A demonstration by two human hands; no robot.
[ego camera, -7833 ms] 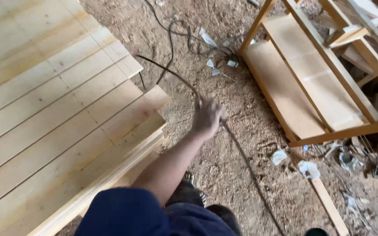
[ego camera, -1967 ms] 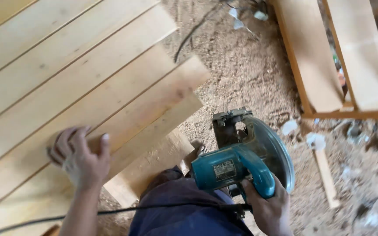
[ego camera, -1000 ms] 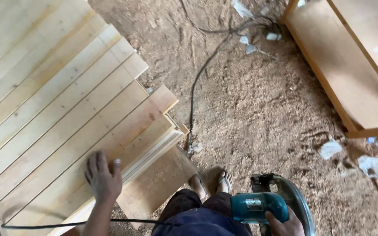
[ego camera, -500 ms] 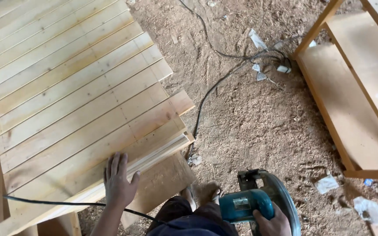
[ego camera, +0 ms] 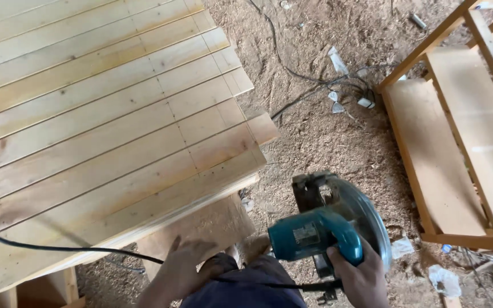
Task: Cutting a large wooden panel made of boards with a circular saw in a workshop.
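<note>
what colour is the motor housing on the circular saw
Teal-blue: the handheld circular saw's plastic motor housing, gripped by the right hand, head view.

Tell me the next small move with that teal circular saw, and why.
Probably swing the teal circular saw left, up to the uneven ends of the pale wooden boards. The right hand holds it over the sawdust floor, clear of the wood; the left hand rests by the lowest plank. First shift the black power cord lying across the boards.
</note>
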